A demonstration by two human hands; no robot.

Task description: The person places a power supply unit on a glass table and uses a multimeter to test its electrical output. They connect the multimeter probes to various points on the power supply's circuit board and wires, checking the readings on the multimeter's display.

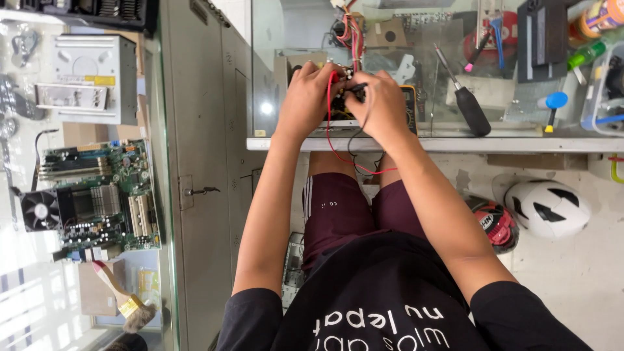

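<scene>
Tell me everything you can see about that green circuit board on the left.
The green circuit board lies flat on a glass surface, away from both hands. It carries a silver finned heatsink in the middle, rows of long slots, and many small parts. A black fan sits at its left edge. A brush lies just below it, apart.

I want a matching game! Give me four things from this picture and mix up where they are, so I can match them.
Things:
1. screwdriver
2. green circuit board
3. white helmet
4. paintbrush

Places:
A. on the floor, below the edge of the glass table
B. on the side counter, just in front of the green circuit board
C. on the glass table, beside the right hand
D. on the side counter, next to a small black fan

Right pairs: 1-C, 2-D, 3-A, 4-B
</scene>
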